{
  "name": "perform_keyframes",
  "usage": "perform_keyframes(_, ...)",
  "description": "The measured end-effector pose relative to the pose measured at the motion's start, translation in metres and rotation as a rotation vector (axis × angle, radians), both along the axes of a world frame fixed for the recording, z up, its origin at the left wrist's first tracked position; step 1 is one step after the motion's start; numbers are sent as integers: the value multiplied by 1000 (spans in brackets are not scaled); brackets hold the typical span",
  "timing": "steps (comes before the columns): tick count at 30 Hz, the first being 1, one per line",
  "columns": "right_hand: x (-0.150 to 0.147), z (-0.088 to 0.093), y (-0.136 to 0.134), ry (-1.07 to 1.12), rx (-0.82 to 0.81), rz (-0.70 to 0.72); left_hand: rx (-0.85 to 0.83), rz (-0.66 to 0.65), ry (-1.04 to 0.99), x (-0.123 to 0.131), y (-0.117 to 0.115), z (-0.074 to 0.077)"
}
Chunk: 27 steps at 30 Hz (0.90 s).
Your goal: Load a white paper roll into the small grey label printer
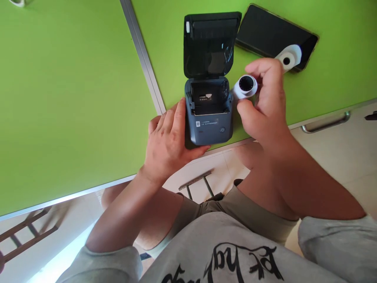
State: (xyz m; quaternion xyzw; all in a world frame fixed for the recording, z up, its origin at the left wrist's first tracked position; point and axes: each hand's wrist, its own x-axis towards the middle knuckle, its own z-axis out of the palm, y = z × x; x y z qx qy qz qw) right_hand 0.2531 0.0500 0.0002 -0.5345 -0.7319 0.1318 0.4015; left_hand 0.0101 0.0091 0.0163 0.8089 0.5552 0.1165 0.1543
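A dark blue-grey label printer [209, 131] sits near the front edge of the green table, its black lid [212, 47] swung up and its compartment [203, 106] exposed. My left hand [169, 137] grips the printer's left side, fingers along the wall and thumb at the front corner. Just right of the printer, my right hand [266, 102] holds a small white label roll [245, 87] between thumb and fingers, its dark core facing up. Another white roll [290, 58], with a small dark centre, lies over the phone's lower right part, beyond my right hand.
A black smartphone [265, 31] lies on the green tabletop [73, 98] behind my right hand. A metal strip [143, 55] crosses the table left of the printer. A metal handle [325, 122] is below the table edge at right. Part of a white object [18, 2] shows at top left.
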Motion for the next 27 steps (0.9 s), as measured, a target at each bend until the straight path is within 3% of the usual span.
perform_keyframes(3,1,14,0,49,153,-40,3,2,3,0,0,-1)
perform_keyframes(7,25,24,14,51,345,-180,34,-2,22,0,-1,-2)
perform_keyframes(9,41,19,23,-9,281,-210,66,-7,25,-1,-1,-3)
perform_keyframes(12,55,4,31,-56,149,-144,115,-22,22,-2,-1,-5)
perform_keyframes(15,55,-5,34,-196,34,-212,153,-46,22,-4,0,-7)
perform_keyframes(22,45,5,29,-262,-184,-299,163,-55,36,-6,1,-8)
perform_keyframes(27,49,-1,30,-222,-144,-267,147,-25,22,-3,0,-7)
